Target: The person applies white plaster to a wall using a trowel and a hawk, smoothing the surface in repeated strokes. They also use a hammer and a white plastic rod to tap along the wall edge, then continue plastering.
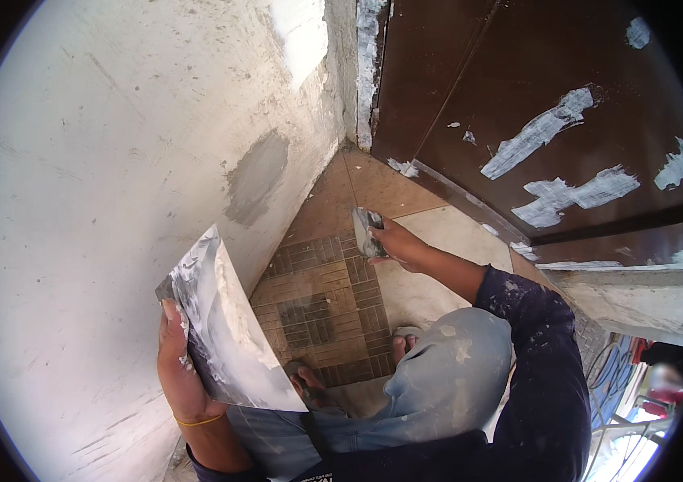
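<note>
My left hand (180,365) grips the edge of a flat metal putty board (221,361), which is tilted near the left wall. White putty (233,301) is smeared over the board, with a thick ridge along its right side, and some sticks to my fingers. My right hand (396,244) is closed on a small flat putty scraper (364,231), held out over the floor in front of me. Its blade is streaked grey and white, and my fingers partly cover it. The scraper is apart from both the board and the wall.
A scuffed white wall (116,161) with a grey patch (258,178) rises on my left. At the right stands a brown panel (438,80) with white filler patches (542,132). Patterned tiles (317,281) lie below, by my feet. Cables (613,373) show at the lower right.
</note>
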`<control>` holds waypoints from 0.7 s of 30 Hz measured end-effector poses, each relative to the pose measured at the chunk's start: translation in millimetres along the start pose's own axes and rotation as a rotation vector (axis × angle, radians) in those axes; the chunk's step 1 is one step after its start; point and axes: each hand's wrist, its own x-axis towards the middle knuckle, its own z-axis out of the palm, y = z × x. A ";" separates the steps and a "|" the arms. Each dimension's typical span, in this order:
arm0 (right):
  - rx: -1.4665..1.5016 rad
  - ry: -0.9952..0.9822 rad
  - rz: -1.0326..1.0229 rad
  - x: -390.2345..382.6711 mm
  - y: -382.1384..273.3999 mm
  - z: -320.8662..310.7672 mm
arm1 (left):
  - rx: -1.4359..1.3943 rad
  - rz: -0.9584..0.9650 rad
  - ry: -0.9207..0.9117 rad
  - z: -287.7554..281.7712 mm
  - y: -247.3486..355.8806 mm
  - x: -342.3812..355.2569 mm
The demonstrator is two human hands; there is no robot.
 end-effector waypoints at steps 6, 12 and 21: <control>0.326 0.072 0.055 81.1 3.3 12.0 | 0.220 -0.098 0.101 -29.9 0.6 8.2; 0.269 0.313 -0.081 149.3 -34.6 12.0 | 0.292 -0.187 0.151 -52.7 1.1 18.9; 0.126 0.532 -0.188 180.8 -69.9 26.5 | 0.282 -0.277 0.036 -69.1 5.3 27.1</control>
